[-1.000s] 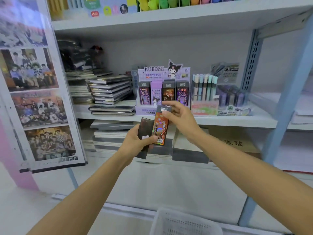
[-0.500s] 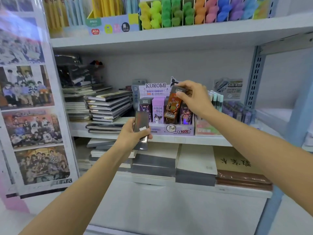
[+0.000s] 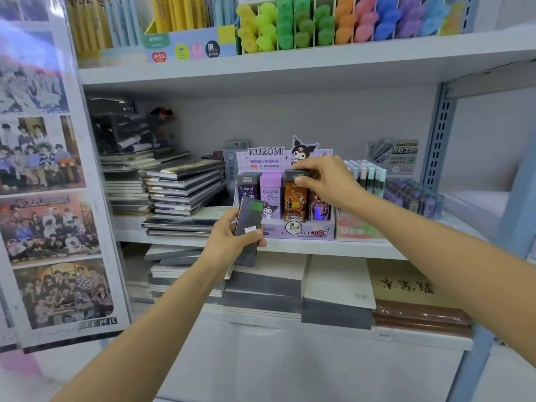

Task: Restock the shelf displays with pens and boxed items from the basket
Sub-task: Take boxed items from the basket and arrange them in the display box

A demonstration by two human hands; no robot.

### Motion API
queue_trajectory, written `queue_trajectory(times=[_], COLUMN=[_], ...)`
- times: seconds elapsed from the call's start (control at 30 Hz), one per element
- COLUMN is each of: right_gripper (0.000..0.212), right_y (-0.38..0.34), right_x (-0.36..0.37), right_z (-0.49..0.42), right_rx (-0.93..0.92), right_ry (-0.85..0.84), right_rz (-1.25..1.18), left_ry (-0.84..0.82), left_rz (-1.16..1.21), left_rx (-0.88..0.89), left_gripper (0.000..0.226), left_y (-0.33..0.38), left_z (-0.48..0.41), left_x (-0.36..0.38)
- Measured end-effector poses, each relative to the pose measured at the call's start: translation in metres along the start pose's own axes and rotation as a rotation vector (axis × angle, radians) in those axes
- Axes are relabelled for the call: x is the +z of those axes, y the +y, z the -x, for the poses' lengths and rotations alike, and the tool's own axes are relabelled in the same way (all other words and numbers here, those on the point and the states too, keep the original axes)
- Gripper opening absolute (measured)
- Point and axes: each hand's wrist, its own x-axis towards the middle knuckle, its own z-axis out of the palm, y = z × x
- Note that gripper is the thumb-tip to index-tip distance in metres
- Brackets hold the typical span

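Note:
A purple Kuromi display box (image 3: 307, 232) stands on the middle shelf (image 3: 362, 249) with small upright boxes in a row. My right hand (image 3: 324, 178) pinches the top of an orange boxed item (image 3: 294, 201) that stands in the display's third slot. My left hand (image 3: 232, 242) holds a dark boxed item (image 3: 248, 219) upright in front of the display's left end, thumb across its lower face. The basket is out of view.
Stacked notebooks (image 3: 185, 187) lie left of the display. A pastel pen display (image 3: 365, 181) and small purple items (image 3: 412, 195) stand to its right. Highlighters (image 3: 319, 24) fill the top shelf, paper pads (image 3: 336, 288) the lower one. A photo poster (image 3: 49, 198) covers the left panel.
My right hand carried the orange box up from my left hand and lowered it into the Kuromi display. My left hand rose with the dark box. The view tilted up, losing the basket.

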Motion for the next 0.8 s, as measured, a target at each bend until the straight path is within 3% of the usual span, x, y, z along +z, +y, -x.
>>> queue_trajectory(times=[0.37, 0.5, 0.6, 0.7, 0.8], right_gripper=[0.035, 0.042, 0.034, 0.032, 0.034], right_y=[0.000, -0.002, -0.012, -0.023, -0.024], right_x=[0.015, 0.018, 0.013, 0.015, 0.023], right_z=[0.000, 0.007, 0.012, 0.024, 0.036], right_rx=[0.046, -0.046, -0.145, -0.169, -0.044], right_ry=[-0.087, 0.078, 0.178, 0.013, -0.132], right_rz=[0.152, 0.237, 0.054, -0.182, -0.303], left_ry=[-0.009, -0.013, -0.026, -0.067, -0.114], left_rz=[0.034, 0.028, 0.028, 0.034, 0.022], left_rx=[-0.020, -0.033, -0.043, -0.048, -0.041], left_gripper=[0.032, 0.037, 0.040, 0.041, 0.046], left_y=[0.002, 0.003, 0.006, 0.010, 0.016], left_z=[0.002, 0.004, 0.004, 0.006, 0.008], left_x=[0.005, 0.007, 0.009, 0.014, 0.020])
